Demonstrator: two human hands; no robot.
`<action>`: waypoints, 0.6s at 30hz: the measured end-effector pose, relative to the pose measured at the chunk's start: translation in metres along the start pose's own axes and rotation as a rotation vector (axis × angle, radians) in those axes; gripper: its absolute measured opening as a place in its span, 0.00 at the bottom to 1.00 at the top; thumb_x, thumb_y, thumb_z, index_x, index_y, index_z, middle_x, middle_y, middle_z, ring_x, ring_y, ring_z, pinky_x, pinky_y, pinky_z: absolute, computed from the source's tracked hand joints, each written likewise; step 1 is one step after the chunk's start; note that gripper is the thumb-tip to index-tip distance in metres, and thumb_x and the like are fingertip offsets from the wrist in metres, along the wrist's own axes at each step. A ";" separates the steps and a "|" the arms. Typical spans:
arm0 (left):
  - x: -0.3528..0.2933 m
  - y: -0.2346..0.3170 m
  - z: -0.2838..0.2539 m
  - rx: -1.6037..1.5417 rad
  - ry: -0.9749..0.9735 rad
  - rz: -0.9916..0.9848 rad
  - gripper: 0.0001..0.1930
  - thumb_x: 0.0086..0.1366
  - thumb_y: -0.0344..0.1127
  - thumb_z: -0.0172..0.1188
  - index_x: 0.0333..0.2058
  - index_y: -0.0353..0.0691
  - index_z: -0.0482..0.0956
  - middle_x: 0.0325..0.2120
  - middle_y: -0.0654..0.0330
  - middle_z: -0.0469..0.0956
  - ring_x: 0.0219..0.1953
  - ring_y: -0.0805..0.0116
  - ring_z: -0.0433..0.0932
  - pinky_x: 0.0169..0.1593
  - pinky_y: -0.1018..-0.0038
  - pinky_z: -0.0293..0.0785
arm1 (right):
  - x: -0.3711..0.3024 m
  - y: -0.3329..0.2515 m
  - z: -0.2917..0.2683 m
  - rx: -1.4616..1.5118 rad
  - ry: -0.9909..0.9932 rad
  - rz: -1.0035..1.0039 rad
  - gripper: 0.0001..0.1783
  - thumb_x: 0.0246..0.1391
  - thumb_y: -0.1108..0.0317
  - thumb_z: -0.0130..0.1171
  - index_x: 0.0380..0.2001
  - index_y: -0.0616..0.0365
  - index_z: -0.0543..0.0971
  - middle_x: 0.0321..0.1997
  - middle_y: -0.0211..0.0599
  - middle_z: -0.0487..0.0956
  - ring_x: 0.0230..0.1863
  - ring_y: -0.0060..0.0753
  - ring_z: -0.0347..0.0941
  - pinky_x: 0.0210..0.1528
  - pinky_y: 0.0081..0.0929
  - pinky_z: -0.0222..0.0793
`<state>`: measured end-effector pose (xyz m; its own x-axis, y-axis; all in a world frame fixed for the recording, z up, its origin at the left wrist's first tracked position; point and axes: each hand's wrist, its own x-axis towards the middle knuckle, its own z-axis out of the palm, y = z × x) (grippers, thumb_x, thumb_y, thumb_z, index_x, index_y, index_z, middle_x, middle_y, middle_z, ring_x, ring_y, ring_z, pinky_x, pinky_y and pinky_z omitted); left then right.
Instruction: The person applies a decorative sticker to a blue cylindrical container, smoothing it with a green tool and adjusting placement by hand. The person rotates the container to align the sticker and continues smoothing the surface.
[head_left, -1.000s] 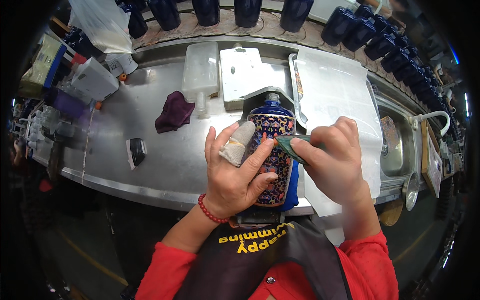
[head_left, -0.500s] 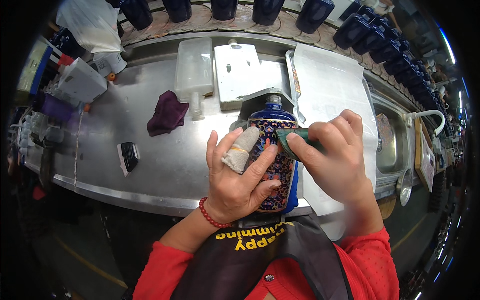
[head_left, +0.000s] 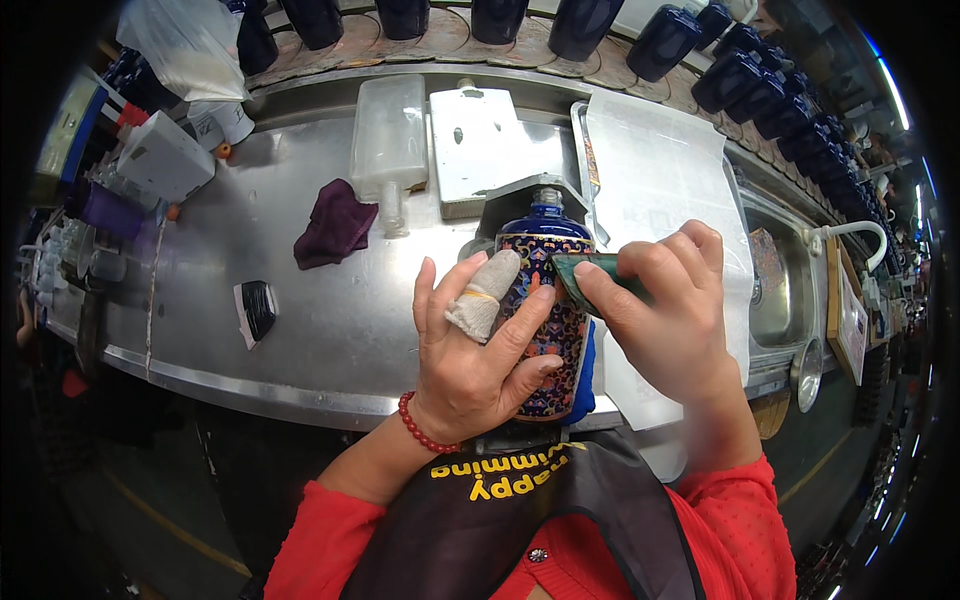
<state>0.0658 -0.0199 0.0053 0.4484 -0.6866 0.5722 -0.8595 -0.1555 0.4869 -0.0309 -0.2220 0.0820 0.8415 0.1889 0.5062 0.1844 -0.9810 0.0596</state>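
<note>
A dark blue glass bottle [head_left: 562, 345] with a dense multicoloured floral pattern lies on the bench, its clear-lipped neck pointing away from me. My left hand [head_left: 480, 350] rests on the bottle's left side with fingers spread; one finger wears a grey cloth cover [head_left: 484, 297] held by a rubber band. In my right hand [head_left: 675, 305] is a thin dark green scraper [head_left: 566, 270], pinched between thumb and fingers, its edge against the patterned face near the upper right. Some blue cloth [head_left: 585, 380] shows along the bottle's right side.
A crumpled purple cloth [head_left: 337, 225] and a small black-and-white piece [head_left: 256, 312] lie on the metal bench [head_left: 300, 370]. Beyond are a clear empty bottle [head_left: 388, 135] and a white block [head_left: 472, 140]. White sheets [head_left: 670, 170] and a sink [head_left: 785, 290] are rightward. Blue bottles [head_left: 403, 15] line a conveyor [head_left: 350, 50].
The blue bottles on the far conveyor have shifted to the right. My hands, the scraper and the patterned bottle stay almost where they were.
</note>
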 end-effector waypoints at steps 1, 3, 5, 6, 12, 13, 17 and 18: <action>0.000 0.000 0.000 0.000 -0.002 0.000 0.27 0.70 0.57 0.59 0.55 0.42 0.84 0.54 0.46 0.80 0.62 0.42 0.70 0.74 0.45 0.46 | 0.000 0.000 0.000 -0.005 -0.001 0.000 0.17 0.44 0.66 0.65 0.41 0.47 0.83 0.35 0.26 0.72 0.32 0.30 0.67 0.48 0.41 0.60; 0.000 0.000 0.000 0.001 -0.005 -0.001 0.27 0.70 0.57 0.59 0.55 0.41 0.84 0.54 0.46 0.80 0.62 0.42 0.70 0.74 0.45 0.46 | 0.000 0.000 0.000 -0.006 -0.002 -0.001 0.17 0.43 0.66 0.66 0.41 0.47 0.83 0.35 0.26 0.72 0.32 0.30 0.67 0.48 0.41 0.60; 0.001 0.000 -0.001 0.009 -0.002 0.003 0.27 0.70 0.57 0.59 0.56 0.42 0.84 0.55 0.46 0.80 0.62 0.42 0.70 0.74 0.45 0.45 | -0.001 0.000 0.001 0.008 0.006 -0.008 0.18 0.43 0.65 0.66 0.42 0.47 0.83 0.35 0.26 0.72 0.32 0.30 0.67 0.48 0.41 0.60; 0.001 0.001 -0.001 0.013 0.000 0.006 0.27 0.70 0.58 0.59 0.56 0.43 0.83 0.55 0.46 0.79 0.62 0.42 0.70 0.74 0.45 0.45 | -0.001 0.001 0.001 -0.005 0.006 0.001 0.18 0.43 0.66 0.66 0.42 0.47 0.83 0.34 0.26 0.72 0.32 0.30 0.67 0.48 0.41 0.60; 0.010 0.005 -0.002 0.091 -0.071 -0.001 0.29 0.70 0.60 0.58 0.57 0.45 0.83 0.57 0.43 0.77 0.65 0.41 0.65 0.74 0.44 0.40 | -0.006 0.004 0.003 -0.013 0.060 0.031 0.17 0.42 0.68 0.66 0.40 0.47 0.84 0.32 0.25 0.71 0.32 0.29 0.67 0.46 0.38 0.60; 0.012 0.005 -0.003 0.094 -0.073 -0.005 0.29 0.69 0.60 0.57 0.58 0.45 0.82 0.57 0.43 0.76 0.65 0.41 0.65 0.74 0.44 0.39 | -0.008 0.004 0.003 -0.010 0.067 0.045 0.17 0.42 0.68 0.66 0.40 0.47 0.84 0.32 0.26 0.70 0.32 0.29 0.67 0.46 0.38 0.60; 0.019 0.008 -0.006 0.121 -0.092 -0.022 0.31 0.69 0.62 0.57 0.61 0.46 0.80 0.60 0.43 0.74 0.65 0.41 0.63 0.73 0.41 0.38 | -0.015 0.002 0.005 0.040 0.091 0.105 0.18 0.40 0.72 0.68 0.40 0.48 0.85 0.30 0.26 0.70 0.32 0.30 0.67 0.44 0.37 0.60; 0.020 0.009 -0.006 0.133 -0.100 -0.028 0.32 0.68 0.62 0.57 0.61 0.46 0.79 0.61 0.43 0.73 0.66 0.41 0.62 0.73 0.41 0.38 | -0.017 0.002 0.006 0.046 0.086 0.121 0.19 0.40 0.73 0.68 0.40 0.48 0.85 0.31 0.26 0.70 0.32 0.30 0.67 0.44 0.37 0.60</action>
<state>0.0685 -0.0306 0.0254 0.4517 -0.7471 0.4876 -0.8749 -0.2640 0.4060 -0.0419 -0.2265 0.0685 0.8127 0.0628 0.5793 0.1089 -0.9930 -0.0451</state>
